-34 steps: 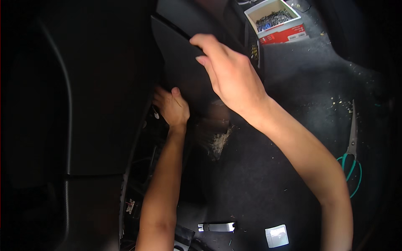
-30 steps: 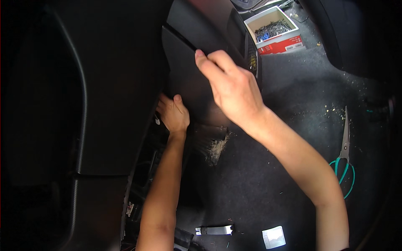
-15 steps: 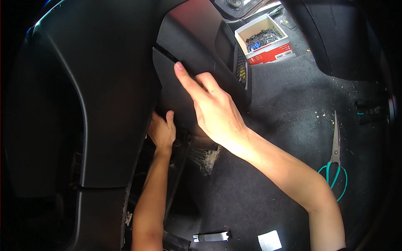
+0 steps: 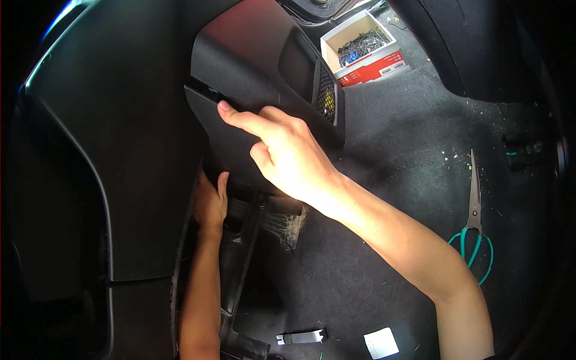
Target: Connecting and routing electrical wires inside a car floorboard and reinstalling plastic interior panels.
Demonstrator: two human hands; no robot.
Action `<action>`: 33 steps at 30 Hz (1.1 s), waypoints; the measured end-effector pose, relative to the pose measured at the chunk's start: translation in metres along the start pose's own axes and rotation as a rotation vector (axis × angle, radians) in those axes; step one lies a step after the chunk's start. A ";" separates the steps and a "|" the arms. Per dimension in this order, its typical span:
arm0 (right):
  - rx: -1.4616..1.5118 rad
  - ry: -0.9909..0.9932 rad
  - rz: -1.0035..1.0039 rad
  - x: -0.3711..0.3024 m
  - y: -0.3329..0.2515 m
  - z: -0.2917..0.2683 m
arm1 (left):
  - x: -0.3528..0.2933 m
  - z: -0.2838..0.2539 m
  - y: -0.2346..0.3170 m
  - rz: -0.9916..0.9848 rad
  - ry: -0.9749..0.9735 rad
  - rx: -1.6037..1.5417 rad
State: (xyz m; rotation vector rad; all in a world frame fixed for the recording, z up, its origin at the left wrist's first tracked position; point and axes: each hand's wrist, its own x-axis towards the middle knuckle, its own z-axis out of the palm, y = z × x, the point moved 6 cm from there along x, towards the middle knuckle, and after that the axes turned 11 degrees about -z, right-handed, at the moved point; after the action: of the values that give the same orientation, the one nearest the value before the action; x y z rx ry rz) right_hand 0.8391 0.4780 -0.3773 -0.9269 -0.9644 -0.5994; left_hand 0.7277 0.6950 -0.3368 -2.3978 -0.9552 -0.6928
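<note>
A black moulded car trim panel stands under a larger black upper panel, with a dark gap between them at the left. My right hand reaches across the lower panel. Its index finger is stretched out, the fingertip at the right end of the gap; the other fingers are partly bent, and nothing shows in the hand. Lower down, my left hand is at the lower panel's left side, thumb raised. Its other fingers go out of sight behind the black trim, so their grip is hidden.
Scissors with green handles lie on the dark carpet at right. An open box of small dark parts stands at the back. A metal pry tool and a white card lie near the front. Tall black trim rises at left.
The gap between the two panels looks wider. My right index finger stays at it, and the right thumb now shows apart from the hand. The whole view has shifted slightly.
</note>
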 end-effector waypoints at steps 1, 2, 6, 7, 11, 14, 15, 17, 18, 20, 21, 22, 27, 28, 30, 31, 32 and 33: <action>0.002 -0.004 0.001 0.000 0.002 -0.001 | -0.002 -0.001 0.001 0.002 -0.019 -0.026; 0.013 -0.006 0.011 0.001 0.001 -0.002 | -0.003 -0.003 0.002 0.001 -0.020 -0.023; 0.018 -0.013 -0.002 0.000 0.000 0.000 | -0.003 -0.002 -0.004 0.039 0.044 0.027; 0.020 -0.013 -0.005 0.002 0.000 0.000 | -0.002 -0.003 -0.006 0.073 0.096 0.057; 0.098 0.021 -0.009 0.001 0.003 0.001 | -0.003 0.000 -0.003 0.053 0.043 0.035; 0.127 0.032 -0.010 0.004 -0.002 -0.004 | -0.002 -0.003 -0.002 0.046 0.043 0.037; 0.139 0.006 0.035 0.005 -0.002 -0.004 | -0.002 -0.003 -0.004 0.038 0.047 0.052; 0.145 0.017 0.025 0.004 0.000 -0.001 | -0.001 -0.002 -0.007 0.026 0.057 0.067; 0.148 0.031 0.018 0.005 0.000 0.000 | -0.001 -0.002 -0.006 0.052 0.065 0.055; 0.165 0.023 0.028 0.006 -0.001 -0.002 | -0.002 -0.003 -0.005 0.074 0.074 0.044; 0.178 0.018 0.044 0.006 -0.001 -0.003 | -0.003 -0.002 -0.006 0.067 0.063 0.039; 0.161 0.006 0.022 0.007 0.000 -0.003 | -0.003 -0.001 -0.006 0.059 0.052 0.034; 0.101 0.044 -0.056 0.003 0.010 0.005 | -0.004 -0.002 -0.005 0.071 0.053 0.013; 0.020 0.024 -0.060 0.003 0.010 0.005 | -0.004 -0.001 -0.006 0.088 0.075 0.018; -0.062 0.000 -0.061 0.001 0.010 0.007 | -0.004 0.002 -0.008 0.103 0.088 0.028; -0.124 -0.020 -0.054 0.000 0.010 0.008 | -0.004 0.002 -0.008 0.121 0.103 0.036; -0.189 -0.040 -0.047 0.000 0.010 0.008 | -0.004 0.003 -0.007 0.121 0.100 0.034; -0.190 -0.043 -0.045 0.000 0.010 0.006 | -0.004 0.003 -0.005 0.114 0.098 0.071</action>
State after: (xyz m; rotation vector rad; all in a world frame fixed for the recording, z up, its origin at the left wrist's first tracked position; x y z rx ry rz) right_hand 0.8443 0.4879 -0.3796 -1.0927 -0.9802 -0.7209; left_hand 0.7224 0.6986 -0.3404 -2.3129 -0.7836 -0.7144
